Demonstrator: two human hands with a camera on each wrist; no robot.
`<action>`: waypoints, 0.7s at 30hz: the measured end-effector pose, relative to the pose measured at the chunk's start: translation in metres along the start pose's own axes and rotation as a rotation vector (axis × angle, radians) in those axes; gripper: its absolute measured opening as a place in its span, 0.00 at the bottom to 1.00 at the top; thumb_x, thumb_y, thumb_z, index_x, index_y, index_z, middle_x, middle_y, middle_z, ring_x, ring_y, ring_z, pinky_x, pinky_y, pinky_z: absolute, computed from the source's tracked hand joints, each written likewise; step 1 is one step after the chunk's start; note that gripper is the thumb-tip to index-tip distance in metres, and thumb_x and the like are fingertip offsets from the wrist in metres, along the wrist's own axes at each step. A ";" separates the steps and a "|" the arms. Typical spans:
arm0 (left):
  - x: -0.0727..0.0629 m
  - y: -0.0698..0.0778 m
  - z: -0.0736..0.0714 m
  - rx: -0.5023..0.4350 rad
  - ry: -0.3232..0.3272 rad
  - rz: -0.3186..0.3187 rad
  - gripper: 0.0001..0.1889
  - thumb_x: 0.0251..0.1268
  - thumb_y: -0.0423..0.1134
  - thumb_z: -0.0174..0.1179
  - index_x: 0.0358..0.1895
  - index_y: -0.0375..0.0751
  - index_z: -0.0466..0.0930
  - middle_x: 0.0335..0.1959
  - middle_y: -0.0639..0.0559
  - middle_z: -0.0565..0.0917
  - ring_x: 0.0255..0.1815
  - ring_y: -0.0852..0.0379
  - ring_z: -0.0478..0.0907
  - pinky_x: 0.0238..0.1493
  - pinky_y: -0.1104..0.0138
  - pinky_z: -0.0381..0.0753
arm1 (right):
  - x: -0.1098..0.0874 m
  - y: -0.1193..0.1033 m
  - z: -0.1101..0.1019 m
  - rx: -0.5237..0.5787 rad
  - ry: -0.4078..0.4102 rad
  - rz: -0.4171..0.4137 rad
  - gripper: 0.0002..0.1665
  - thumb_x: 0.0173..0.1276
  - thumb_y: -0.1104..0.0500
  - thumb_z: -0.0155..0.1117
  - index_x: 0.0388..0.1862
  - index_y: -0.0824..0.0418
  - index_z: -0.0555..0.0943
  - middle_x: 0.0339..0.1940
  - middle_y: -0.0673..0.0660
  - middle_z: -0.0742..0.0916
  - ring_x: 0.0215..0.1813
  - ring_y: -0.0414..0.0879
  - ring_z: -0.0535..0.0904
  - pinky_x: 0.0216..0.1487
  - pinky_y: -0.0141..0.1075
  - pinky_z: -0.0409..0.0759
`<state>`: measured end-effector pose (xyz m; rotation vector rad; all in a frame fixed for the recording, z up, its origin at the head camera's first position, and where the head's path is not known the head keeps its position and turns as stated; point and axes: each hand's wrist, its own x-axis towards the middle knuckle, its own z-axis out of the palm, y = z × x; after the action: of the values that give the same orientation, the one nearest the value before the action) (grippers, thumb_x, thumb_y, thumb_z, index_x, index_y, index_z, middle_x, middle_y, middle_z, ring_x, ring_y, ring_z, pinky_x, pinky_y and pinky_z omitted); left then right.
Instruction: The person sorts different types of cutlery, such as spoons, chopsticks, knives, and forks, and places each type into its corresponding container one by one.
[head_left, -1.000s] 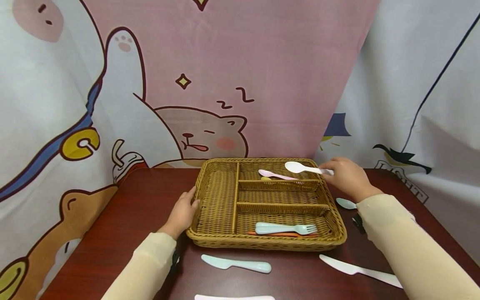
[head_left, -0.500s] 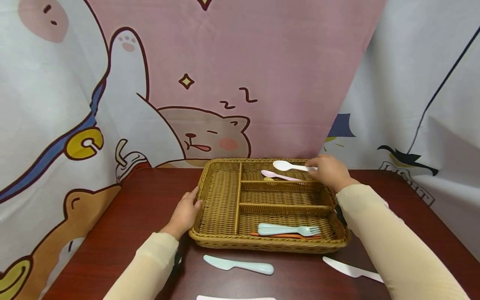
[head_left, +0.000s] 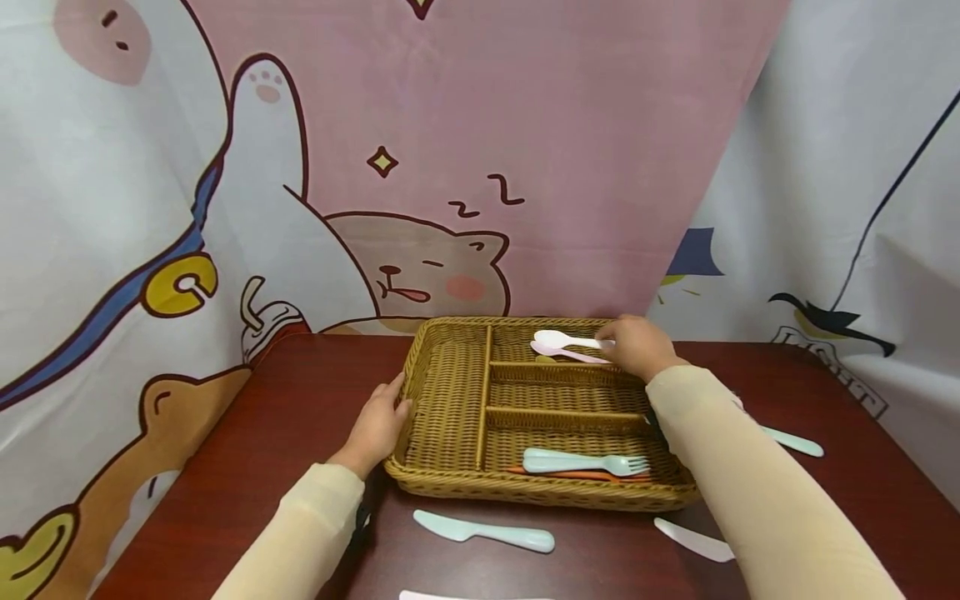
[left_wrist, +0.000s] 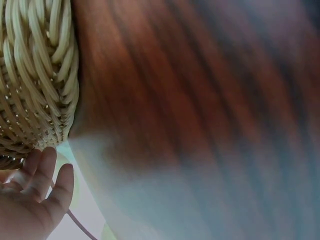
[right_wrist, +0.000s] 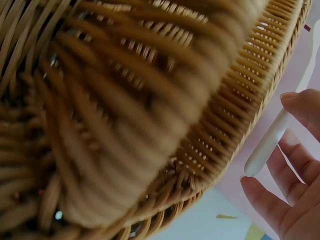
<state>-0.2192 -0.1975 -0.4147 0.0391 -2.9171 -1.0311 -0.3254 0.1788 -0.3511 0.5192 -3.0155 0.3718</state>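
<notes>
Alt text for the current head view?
A right hand holds a white spoon at the back right compartment of a wicker tray, where a pink spoon lies. The left hand rests against the tray's left side; blue cutlery lies in the front right compartment, a blue knife on the table before it.

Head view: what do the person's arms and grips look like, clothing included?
The left sleeve and right sleeve are plain cream and long, reaching the wrists. A small dark piece, too unclear to identify, shows beside the left one. The left grip and right grip are bare, without gloves.
</notes>
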 end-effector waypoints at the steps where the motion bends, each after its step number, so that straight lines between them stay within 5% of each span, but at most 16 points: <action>1: 0.000 0.000 0.000 0.001 0.001 -0.001 0.30 0.76 0.39 0.49 0.76 0.34 0.53 0.63 0.34 0.69 0.62 0.39 0.71 0.62 0.48 0.69 | 0.001 -0.001 0.001 0.001 -0.001 0.003 0.14 0.69 0.61 0.59 0.50 0.62 0.86 0.51 0.65 0.84 0.51 0.61 0.79 0.47 0.55 0.78; 21: 0.002 0.000 0.001 0.003 0.015 0.005 0.30 0.75 0.39 0.50 0.75 0.34 0.54 0.62 0.34 0.70 0.62 0.40 0.71 0.62 0.48 0.69 | 0.011 -0.009 0.021 -0.027 -0.067 0.022 0.15 0.69 0.62 0.62 0.52 0.60 0.85 0.53 0.64 0.84 0.53 0.60 0.79 0.46 0.54 0.79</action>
<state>-0.2212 -0.1971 -0.4149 0.0392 -2.9039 -1.0213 -0.3332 0.1617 -0.3678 0.5069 -3.0884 0.3208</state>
